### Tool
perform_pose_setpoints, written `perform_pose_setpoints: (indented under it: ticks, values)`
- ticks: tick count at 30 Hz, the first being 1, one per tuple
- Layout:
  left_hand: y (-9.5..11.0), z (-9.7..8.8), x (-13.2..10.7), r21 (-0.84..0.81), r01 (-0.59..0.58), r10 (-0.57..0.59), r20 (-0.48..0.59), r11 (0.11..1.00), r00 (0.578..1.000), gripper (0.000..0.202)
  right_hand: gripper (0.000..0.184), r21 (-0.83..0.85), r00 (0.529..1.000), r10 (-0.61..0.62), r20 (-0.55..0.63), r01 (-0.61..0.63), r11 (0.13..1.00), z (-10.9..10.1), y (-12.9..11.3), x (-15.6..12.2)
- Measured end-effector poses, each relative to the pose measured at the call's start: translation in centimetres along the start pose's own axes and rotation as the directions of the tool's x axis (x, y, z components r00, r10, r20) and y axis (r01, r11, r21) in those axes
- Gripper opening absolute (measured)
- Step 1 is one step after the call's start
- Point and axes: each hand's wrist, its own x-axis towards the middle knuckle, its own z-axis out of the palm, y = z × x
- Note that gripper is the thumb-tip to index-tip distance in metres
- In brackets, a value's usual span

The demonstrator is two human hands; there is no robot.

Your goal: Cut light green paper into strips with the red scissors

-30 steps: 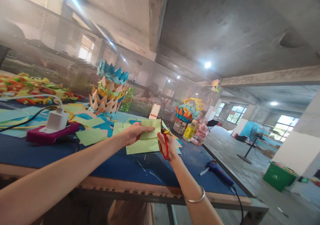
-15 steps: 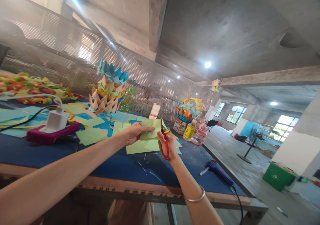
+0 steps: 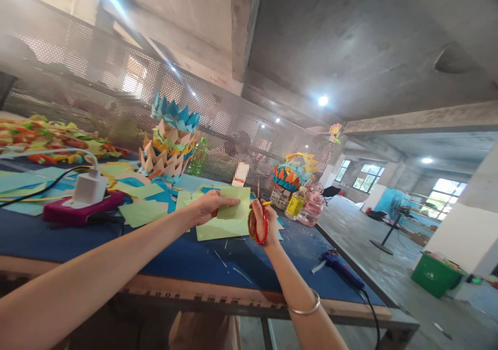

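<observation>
**Paper Pinched in Left Hand, Scissors in Right, Blades Clear of Edge**

Clock positions are taken from the held green paper (image 3: 236, 203), with 12 o'clock toward the far side of the blue table (image 3: 171, 254).

Left hand (image 3: 207, 207), 9 o'clock: grasping the green paper, thumb laid flat across its upper face. Whether the paper is one layer or several cannot be told. It is held above a larger green sheet (image 3: 223, 230) lying on the table.

Right hand (image 3: 268, 220), 4 o'clock: gripping red-handled scissors (image 3: 265, 228), with the blades directed toward 12 o'clock. The blades stand just beside the paper's right edge, apart from it. A metal bangle (image 3: 305, 306) is on that wrist.

Surroundings: thin paper slivers (image 3: 220, 258) lie near 6 o'clock. A blue glue gun (image 3: 342, 269) rests at 4 o'clock, well apart from the hands. A yellow-labelled bottle (image 3: 294, 206) stands at 3 o'clock beside a pink bottle (image 3: 310, 210). A tiered folded-paper piece (image 3: 167, 155) stands at 10 o'clock, a green bottle (image 3: 199, 155) just beside it. At 9 o'clock, a magenta power strip (image 3: 64, 212) carries a white plug (image 3: 89, 188).
</observation>
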Motion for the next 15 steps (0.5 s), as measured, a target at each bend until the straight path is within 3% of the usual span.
perform_pose_setpoints:
  ticks: [4, 9, 15]
  values:
    - [-0.01, 0.02, -0.24, 0.081, 0.025, -0.030, 0.062, 0.996, 0.998, 0.032, 0.043, 0.107, 0.999, 0.048, -0.007, -0.047, 0.993, -0.14, -0.48, 0.41]
    - [-0.27, -0.11, -0.30, 0.175, 0.003, -0.023, 0.110, 0.985, 0.994, 0.032, 0.043, 0.039, 0.992, 0.091, 0.086, -0.095, 0.995, -0.43, -0.21, 0.36]
    - [-0.52, -0.41, -0.09, 0.194, -0.024, -0.011, 0.181, 0.981, 0.983, 0.028, 0.037, -0.037, 0.992, 0.098, 0.081, -0.096, 0.995, -0.42, -0.06, 0.30]
